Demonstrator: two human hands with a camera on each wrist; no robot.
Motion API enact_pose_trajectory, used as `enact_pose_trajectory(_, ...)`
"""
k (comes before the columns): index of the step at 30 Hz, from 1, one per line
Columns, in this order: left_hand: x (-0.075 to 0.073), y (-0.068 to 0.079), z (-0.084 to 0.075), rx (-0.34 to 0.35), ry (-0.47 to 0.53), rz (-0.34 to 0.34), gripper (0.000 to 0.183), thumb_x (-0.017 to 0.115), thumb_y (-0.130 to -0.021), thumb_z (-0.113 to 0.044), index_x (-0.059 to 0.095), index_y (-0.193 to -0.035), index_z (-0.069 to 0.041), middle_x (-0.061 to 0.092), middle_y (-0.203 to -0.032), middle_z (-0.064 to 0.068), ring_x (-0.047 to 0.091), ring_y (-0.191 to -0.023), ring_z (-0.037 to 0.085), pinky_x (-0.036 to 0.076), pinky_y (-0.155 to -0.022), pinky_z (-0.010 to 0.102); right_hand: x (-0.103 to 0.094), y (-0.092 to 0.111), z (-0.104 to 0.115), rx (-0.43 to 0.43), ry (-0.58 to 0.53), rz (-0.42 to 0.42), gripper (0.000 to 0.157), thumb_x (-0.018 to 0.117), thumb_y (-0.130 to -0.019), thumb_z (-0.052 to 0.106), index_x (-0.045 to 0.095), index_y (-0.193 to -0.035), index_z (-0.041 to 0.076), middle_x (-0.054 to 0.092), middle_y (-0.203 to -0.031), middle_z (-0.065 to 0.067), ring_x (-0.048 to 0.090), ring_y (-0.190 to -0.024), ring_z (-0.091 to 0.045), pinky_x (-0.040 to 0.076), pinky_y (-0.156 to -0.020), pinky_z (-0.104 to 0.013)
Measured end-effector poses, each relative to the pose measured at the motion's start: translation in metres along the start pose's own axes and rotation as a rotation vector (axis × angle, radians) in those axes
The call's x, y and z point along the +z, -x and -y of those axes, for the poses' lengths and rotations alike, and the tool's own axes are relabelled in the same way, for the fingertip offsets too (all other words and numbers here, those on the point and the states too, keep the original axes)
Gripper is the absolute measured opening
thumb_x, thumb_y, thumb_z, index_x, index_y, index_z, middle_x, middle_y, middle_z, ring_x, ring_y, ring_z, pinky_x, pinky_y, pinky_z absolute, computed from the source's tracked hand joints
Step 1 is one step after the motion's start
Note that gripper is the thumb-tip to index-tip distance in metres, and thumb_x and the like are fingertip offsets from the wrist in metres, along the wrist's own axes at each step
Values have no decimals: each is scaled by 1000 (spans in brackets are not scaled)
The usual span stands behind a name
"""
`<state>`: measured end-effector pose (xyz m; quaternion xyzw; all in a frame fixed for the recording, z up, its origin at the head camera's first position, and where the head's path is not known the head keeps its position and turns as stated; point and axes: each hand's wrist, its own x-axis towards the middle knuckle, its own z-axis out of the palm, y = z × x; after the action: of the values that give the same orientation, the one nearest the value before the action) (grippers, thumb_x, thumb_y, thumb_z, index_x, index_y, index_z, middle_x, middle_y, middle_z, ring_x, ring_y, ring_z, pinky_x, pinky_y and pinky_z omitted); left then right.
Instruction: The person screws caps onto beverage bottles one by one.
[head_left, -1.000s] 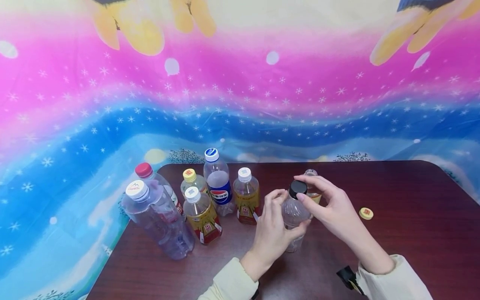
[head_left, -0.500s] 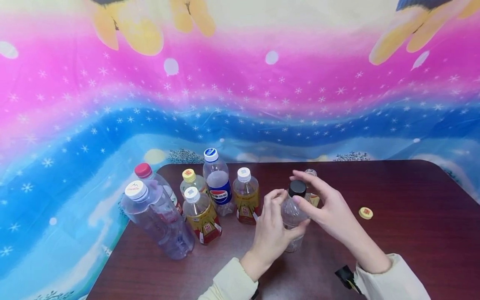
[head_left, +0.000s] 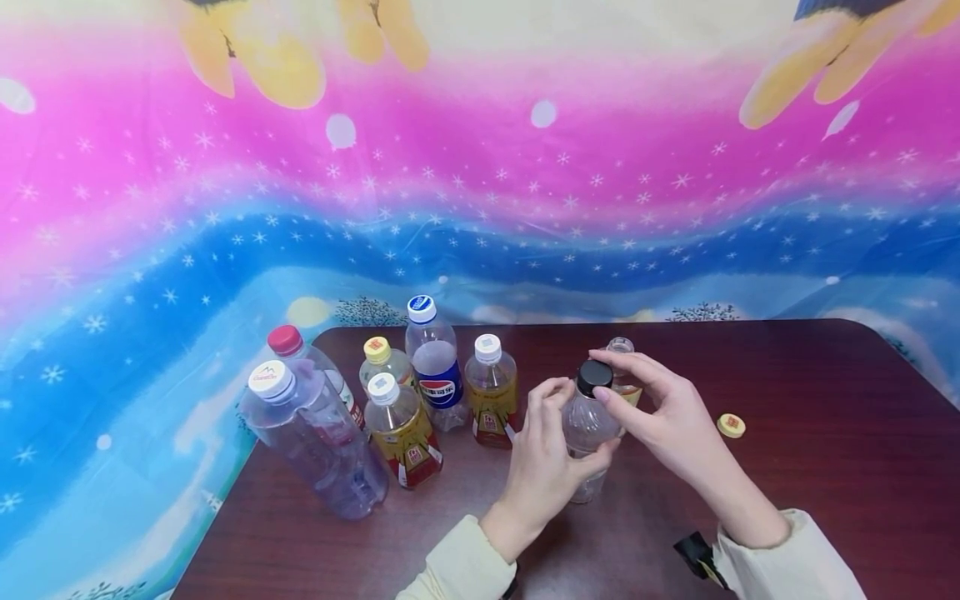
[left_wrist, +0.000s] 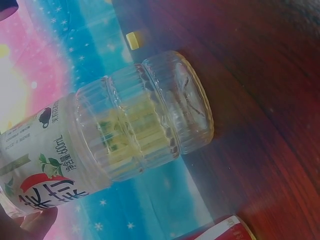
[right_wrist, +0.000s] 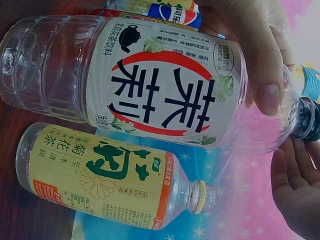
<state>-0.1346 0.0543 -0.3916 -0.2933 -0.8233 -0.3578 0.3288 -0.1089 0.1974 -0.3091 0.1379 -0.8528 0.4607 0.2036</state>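
Observation:
A clear ribbed bottle (head_left: pixel 588 429) with a black cap (head_left: pixel 595 378) stands upright on the table. Its white label (right_wrist: pixel 155 85) with large dark characters shows in the right wrist view. My left hand (head_left: pixel 543 467) grips the bottle's upper body, thumb on the near side. At the top, my right hand (head_left: pixel 667 417) pinches the cap between thumb and fingers. Just behind stands an uncapped bottle with a yellow label (right_wrist: pixel 105 175); in the head view my right hand partly hides it. A loose yellow cap (head_left: pixel 732 426) lies on the table to the right.
Several capped bottles stand to the left: a Pepsi bottle (head_left: pixel 438 375), two with gold-red labels (head_left: pixel 408 442), a yellow-capped one (head_left: pixel 378 350), a red-capped one (head_left: pixel 287 339) and a large white-capped one (head_left: pixel 322 450). A printed cloth (head_left: pixel 480 167) hangs behind the table (head_left: pixel 840 500).
Half a second ago the right fingers were spread off the black cap; now they pinch it again, as they did one second ago. The left hand and bottle stay in place.

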Motion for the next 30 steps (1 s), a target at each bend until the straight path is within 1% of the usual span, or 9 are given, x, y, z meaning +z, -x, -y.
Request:
enact_pose_trajectory(6, 0, 0, 0, 0, -1, -4, 75, 84, -70, -35, 41, -124, -5, 48, -125, 10, 63, -102, 18, 56, -74, 28, 2, -1, -1, 32, -22, -8, 36, 69, -85, 6, 62, -120, 10, 58, -100, 27, 59, -85, 5, 49, -70, -16)
enact_pose_trajectory(11, 1, 1, 1, 12, -12, -15, 76, 84, -70, -36, 41, -124, -5, 49, -124, 11, 63, -102, 18, 56, -75, 27, 3, -1, -1, 16, -20, 17, 44, 67, -87, 8, 57, -130, 15, 59, -110, 27, 57, -92, 8, 49, -71, -17)
enact_pose_trajectory(13, 1, 1, 1, 18, -16, -20, 75, 83, -70, -36, 41, -124, -4, 49, -124, 11, 63, -102, 18, 56, -74, 27, 3, -1, -1, -9, -10, 32, 45, 65, -89, 8, 56, -132, 16, 60, -116, 20, 56, -95, 9, 48, -73, -15)
enact_pose_trajectory(16, 1, 1, 1, 18, -15, -18, 75, 83, -70, -35, 41, -124, -4, 49, -124, 11, 63, -103, 18, 56, -75, 27, 2, 0, -1, -43, 5, 42, 44, 62, -90, 6, 57, -132, 16, 62, -121, 3, 56, -94, 10, 47, -74, -12)
enact_pose_trajectory(17, 1, 1, 1, 16, -13, -16, 75, 83, -71, -35, 41, -125, -4, 49, -124, 11, 63, -103, 18, 56, -75, 27, 2, 1, -1, -52, 10, 40, 43, 61, -90, 5, 58, -132, 16, 62, -121, 2, 56, -94, 10, 46, -77, -11)
enact_pose_trajectory(19, 1, 1, 1, 11, -6, -10, 76, 83, -71, -34, 40, -125, -5, 49, -124, 11, 63, -103, 18, 56, -76, 27, 1, 1, -1, -59, 18, 35, 42, 61, -90, 4, 59, -131, 16, 62, -120, -2, 56, -94, 10, 46, -76, -11)
enact_pose_trajectory(21, 1, 0, 0, 7, 0, -6, 76, 83, -71, -33, 40, -126, -5, 49, -124, 11, 62, -103, 18, 56, -77, 27, 0, 1, 0, -55, 18, 30, 42, 62, -89, 4, 59, -130, 16, 61, -118, 3, 57, -93, 9, 46, -76, -11)
enact_pose_trajectory(26, 1, 0, 1, 6, -1, -12, 76, 83, -70, -34, 40, -126, -5, 49, -124, 10, 63, -103, 18, 56, -76, 28, 0, 1, 0, -33, 15, 10, 39, 64, -88, 6, 62, -126, 16, 58, -114, 23, 58, -92, 8, 47, -74, -12)
enact_pose_trajectory(30, 2, 0, 1, 11, -5, -16, 76, 83, -70, -35, 40, -126, -5, 49, -124, 10, 63, -102, 18, 56, -75, 27, 0, 0, 0, -16, 10, -6, 37, 66, -87, 6, 64, -122, 15, 56, -110, 29, 57, -89, 6, 47, -72, -13)
